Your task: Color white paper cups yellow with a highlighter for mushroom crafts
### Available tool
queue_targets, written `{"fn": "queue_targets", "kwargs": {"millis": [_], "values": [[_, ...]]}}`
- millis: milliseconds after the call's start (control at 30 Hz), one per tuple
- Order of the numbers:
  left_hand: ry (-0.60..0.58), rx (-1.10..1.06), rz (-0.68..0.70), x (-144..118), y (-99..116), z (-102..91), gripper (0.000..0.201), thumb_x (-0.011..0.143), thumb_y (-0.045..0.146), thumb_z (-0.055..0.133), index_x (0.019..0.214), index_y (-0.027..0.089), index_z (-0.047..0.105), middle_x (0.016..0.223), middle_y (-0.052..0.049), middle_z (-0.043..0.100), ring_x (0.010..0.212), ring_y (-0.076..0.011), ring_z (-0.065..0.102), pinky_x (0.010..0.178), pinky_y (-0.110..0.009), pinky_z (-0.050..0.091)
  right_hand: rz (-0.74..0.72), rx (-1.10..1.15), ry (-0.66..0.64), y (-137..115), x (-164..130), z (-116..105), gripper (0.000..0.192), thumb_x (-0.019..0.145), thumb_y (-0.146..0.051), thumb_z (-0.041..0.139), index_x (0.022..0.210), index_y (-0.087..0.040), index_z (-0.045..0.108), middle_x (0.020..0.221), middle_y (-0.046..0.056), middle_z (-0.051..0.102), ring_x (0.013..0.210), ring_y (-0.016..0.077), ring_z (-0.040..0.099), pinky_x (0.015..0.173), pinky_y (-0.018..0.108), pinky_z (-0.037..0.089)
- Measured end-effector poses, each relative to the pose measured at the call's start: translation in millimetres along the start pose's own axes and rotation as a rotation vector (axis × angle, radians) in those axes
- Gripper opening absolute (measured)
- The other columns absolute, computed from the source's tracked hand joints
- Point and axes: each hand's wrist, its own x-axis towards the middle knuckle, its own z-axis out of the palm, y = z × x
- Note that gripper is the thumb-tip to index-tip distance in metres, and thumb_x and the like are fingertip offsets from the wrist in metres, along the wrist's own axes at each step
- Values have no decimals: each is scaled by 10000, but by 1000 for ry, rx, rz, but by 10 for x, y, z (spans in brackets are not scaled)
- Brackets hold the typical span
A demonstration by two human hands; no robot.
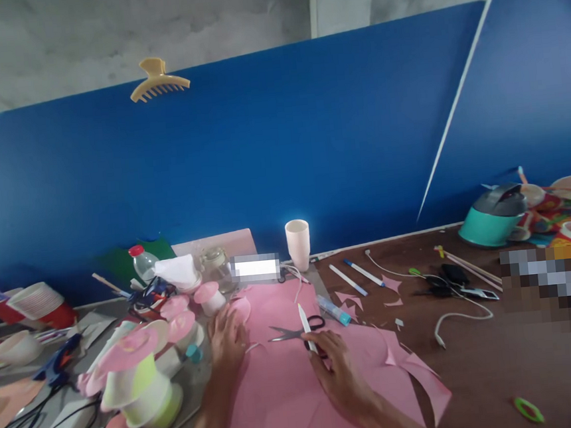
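Note:
My right hand [336, 363] pinches a white pen [305, 324] upright over the pink paper [285, 387]. Beside the pen, grey-bladed scissors with dark handles [285, 334] lie on the paper, blades pointing left. My left hand [227, 335] rests at the paper's left edge, fingers stretched out and lying flat. Its fingertips are by a round pink piece [241, 309]; whether they press on it I cannot tell. A clear tube with a blue end [334, 309] lies just beyond my right hand.
Pink-and-white cup pieces [141, 386] crowd the left, near a blue glue gun [61, 363]. A white cup [299, 243] stands by the blue partition [279, 141]. Two pens [348, 280], paper scraps [392, 284] and a white cable [467, 318] lie right, before a teal container [490, 219].

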Motion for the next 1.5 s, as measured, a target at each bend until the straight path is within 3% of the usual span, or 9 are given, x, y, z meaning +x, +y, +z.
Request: {"fn": "queue_targets", "kwargs": {"millis": [167,267,333,733,867,1033,1267,1400,1500], "values": [[-183,-18,210,-70,331,-55,248,883,285,542,1086,252,681,1175,-62,692,1242,-280,519,1103,-524,381,98,-21,-17,59,0,12,244,859,-144,523,1036,-232,667,830,62,686,745,240,635,599,325,518],[-413,122,420,-131,596,-82,313,875,257,557,1177,250,639,1241,-63,663,1311,-322,451,1115,-627,322,91,-28,18,63,29,-1,252,852,-133,528,1043,-223,666,883,74,702,797,248,641,635,337,524],[-484,168,466,-149,729,-92,345,879,230,545,1215,259,617,1259,-50,655,1329,-326,431,1121,-637,311,80,-32,19,56,56,-18,255,847,-122,531,1042,-221,661,901,70,710,804,242,638,673,345,521],[-806,293,392,46,1171,-105,356,883,116,416,1126,214,658,1153,-81,685,1206,-284,532,1156,-564,263,5,-92,5,6,102,-40,242,848,-116,536,1042,-215,643,846,48,692,777,223,601,729,343,449],[-823,282,403,140,1256,-42,314,855,109,441,999,227,694,989,-62,704,1068,-253,580,1142,-536,271,-34,-106,24,32,109,-45,248,846,-109,530,1049,-207,634,859,50,691,779,223,604,732,346,442],[-806,355,477,170,1208,11,286,824,82,474,956,215,690,955,-64,698,1040,-255,578,1126,-547,267,-7,-110,50,89,152,-75,232,833,-104,533,1019,-191,640,820,57,687,770,231,616,734,356,460],[-487,353,548,383,1043,-167,229,939,164,420,966,215,642,948,-41,681,972,-242,569,1093,-580,278,103,-121,179,155,206,-78,261,850,-138,491,1050,-187,654,828,70,698,779,232,636,721,351,481],[-291,339,557,623,1135,-255,244,934,128,413,972,217,637,955,-45,690,976,-237,575,1121,-564,258,211,-114,252,221,214,-40,269,846,-168,470,1032,-178,665,758,49,668,698,207,614,675,327,473],[-229,310,621,767,1291,-261,218,920,143,457,1009,224,639,985,-54,686,1002,-246,575,1145,-574,224,275,-109,265,243,229,-42,268,848,-181,468,1028,-177,666,745,41,659,680,201,606,652,312,459]]}}
